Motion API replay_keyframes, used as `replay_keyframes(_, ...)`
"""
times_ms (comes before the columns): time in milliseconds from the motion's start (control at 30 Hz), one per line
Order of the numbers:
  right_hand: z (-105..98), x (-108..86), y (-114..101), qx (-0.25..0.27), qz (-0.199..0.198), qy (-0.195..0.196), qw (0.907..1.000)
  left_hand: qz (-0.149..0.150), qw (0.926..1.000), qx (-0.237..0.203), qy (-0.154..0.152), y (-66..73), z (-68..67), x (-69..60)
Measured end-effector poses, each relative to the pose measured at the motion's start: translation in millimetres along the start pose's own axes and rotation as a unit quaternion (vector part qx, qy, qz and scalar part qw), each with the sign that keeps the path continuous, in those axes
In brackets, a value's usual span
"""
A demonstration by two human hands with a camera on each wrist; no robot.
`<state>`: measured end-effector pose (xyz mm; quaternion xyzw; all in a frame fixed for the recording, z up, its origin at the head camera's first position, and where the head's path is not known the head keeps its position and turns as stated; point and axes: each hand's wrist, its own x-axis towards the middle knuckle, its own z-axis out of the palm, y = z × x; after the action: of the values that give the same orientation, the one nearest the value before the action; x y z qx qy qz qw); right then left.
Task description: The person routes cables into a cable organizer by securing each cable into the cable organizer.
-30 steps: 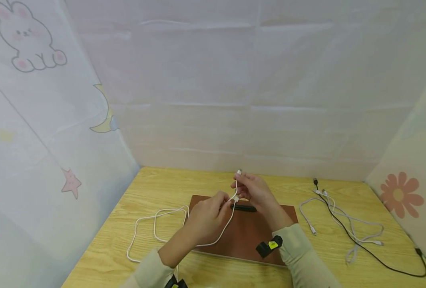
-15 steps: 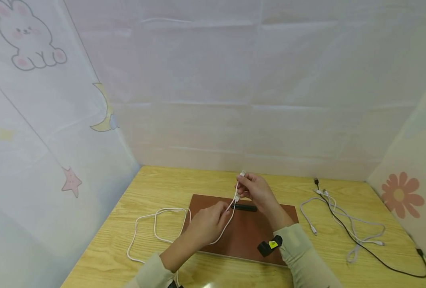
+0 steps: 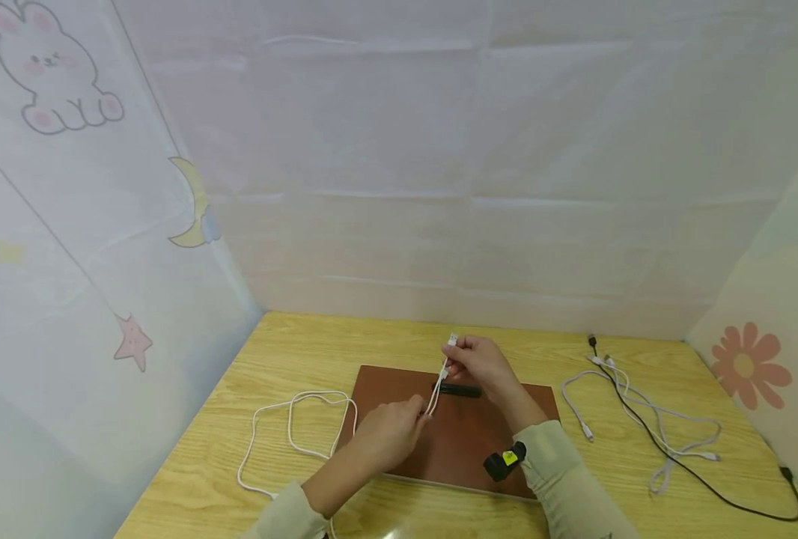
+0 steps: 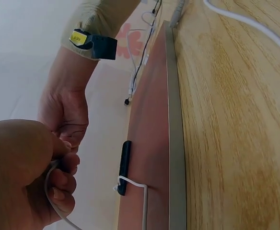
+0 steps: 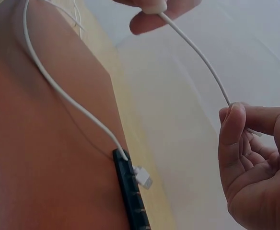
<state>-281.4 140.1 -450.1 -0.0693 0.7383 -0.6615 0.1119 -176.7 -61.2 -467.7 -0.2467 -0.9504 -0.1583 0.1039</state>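
My right hand [image 3: 483, 363] pinches a white USB cable [image 5: 197, 52] close to its plug [image 3: 453, 340], which points away from me. My left hand [image 3: 391, 430] grips the same cable lower down, nearer to me; a small white piece [image 5: 154, 6] shows at its fingertips in the right wrist view. Between the hands lies a black slotted cable holder [image 5: 127, 191] on a brown board [image 3: 473, 442]. A white cable runs through one slot, its USB plug [image 5: 143, 178] sticking out on the far side. Whether both plugs belong to one cable I cannot tell.
Loops of white cable [image 3: 290, 427] lie on the wooden table [image 3: 237, 389] at left. Right of the board are several white cables [image 3: 658, 408] and a black cable [image 3: 682, 464]. Printed sheets [image 3: 385, 187] enclose the table's back and sides.
Both hands have come down a little toward me with the cable. The left hand has moved lower, near the board's middle. The plug in the holder stays put.
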Motion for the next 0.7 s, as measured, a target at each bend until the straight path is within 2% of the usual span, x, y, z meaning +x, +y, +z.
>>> replay_keyframes(267, -2, 5.6, 13, -0.037, 0.015, -0.003, 0.9992, 0.008, 0.9983, 0.053, -0.024, 3.7, 7.6, -0.4)
replay_keyframes(533, -4, 9.1, 18, -0.062, 0.033, 0.003, 0.9975, 0.003, 0.9975, 0.057, -0.040, 8.9, 11.8, 0.6)
replay_keyframes(700, -5, 9.4, 20, -0.074, 0.031, 0.002, 0.9968, 0.001, 0.9964, 0.065, -0.055, 9.3, 19.0, 1.9)
